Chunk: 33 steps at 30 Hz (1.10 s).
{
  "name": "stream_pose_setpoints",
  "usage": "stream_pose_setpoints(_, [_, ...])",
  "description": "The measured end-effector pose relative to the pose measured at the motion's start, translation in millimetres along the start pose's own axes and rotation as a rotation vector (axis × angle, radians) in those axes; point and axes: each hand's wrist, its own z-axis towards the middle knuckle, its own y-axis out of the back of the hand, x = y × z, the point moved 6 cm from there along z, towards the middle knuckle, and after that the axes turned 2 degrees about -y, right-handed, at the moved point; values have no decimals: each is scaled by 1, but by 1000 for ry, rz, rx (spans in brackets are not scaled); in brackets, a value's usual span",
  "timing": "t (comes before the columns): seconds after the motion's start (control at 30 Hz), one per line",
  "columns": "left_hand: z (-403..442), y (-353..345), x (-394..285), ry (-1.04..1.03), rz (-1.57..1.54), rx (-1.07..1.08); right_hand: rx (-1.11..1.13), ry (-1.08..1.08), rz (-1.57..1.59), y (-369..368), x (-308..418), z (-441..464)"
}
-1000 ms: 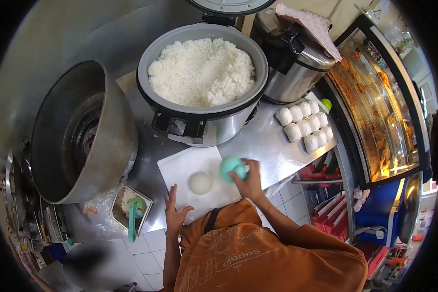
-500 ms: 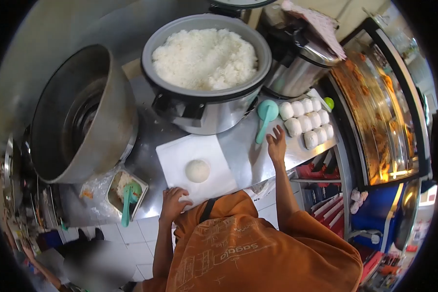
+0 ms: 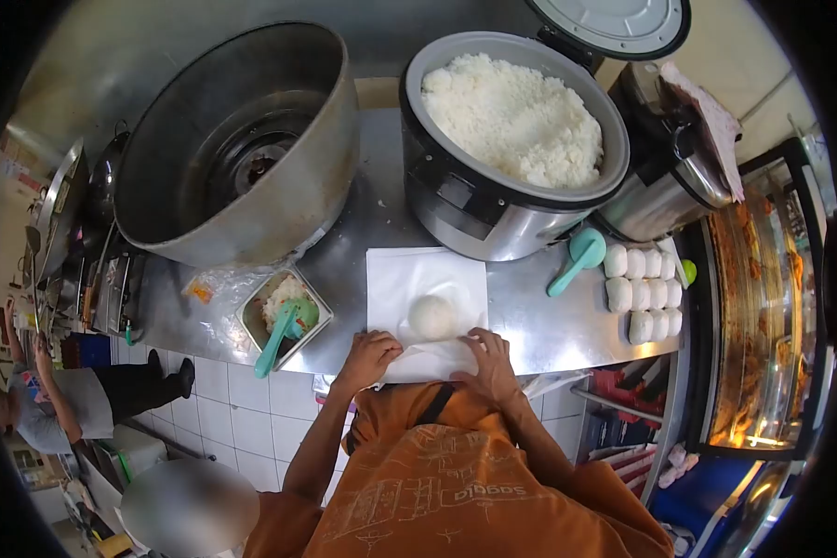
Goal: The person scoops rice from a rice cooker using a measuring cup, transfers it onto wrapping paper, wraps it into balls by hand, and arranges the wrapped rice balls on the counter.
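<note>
A rounded white mound of rice (image 3: 431,319) sits on a stack of white wrapping paper (image 3: 391,279) at the counter's front edge. My left hand (image 3: 370,358) grips the paper's near left corner with curled fingers. At the near right corner, my right hand (image 3: 493,363) pinches the same sheet. The near flap of paper is raised and bent toward the rice between both hands. To the right lie several white paper-wrapped bundles (image 3: 640,294) in rows, beside a turquoise rice scoop (image 3: 581,256).
A large rice cooker (image 3: 479,232) full of rice stands behind the paper. A big metal pot (image 3: 330,177) tilts at left. Nearer is a square tin (image 3: 319,338) with a turquoise scoop (image 3: 274,344). A glass food display (image 3: 758,316) stands right; a co-worker (image 3: 56,409) is at far left.
My right hand has come from beside the wrapped bundles to the paper's right corner. The near flap of paper is now lifted. The camera view has turned.
</note>
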Motion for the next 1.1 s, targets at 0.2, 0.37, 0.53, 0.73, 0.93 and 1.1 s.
stream_pose_setpoints(0.2, [3,3,11,108,-116,20,-108,51,51,3,-21,21])
stream_pose_setpoints(0.37, [-6,26,-36,-27,-172,-93,12,-157,369,14,-22,27])
stream_pose_setpoints(0.53, [-24,13,-1,-49,-224,-61,66,-103,468,17,-30,23])
stream_pose_setpoints(0.73, [-40,13,1,-20,-351,71,235,-152,493,9,-44,0])
stream_pose_setpoints(0.93, [-52,12,4,123,-524,-89,156,-369,551,1,-66,-22])
stream_pose_setpoints(1.1, [-17,4,30,343,-712,-313,-3,-479,919,-14,-71,4])
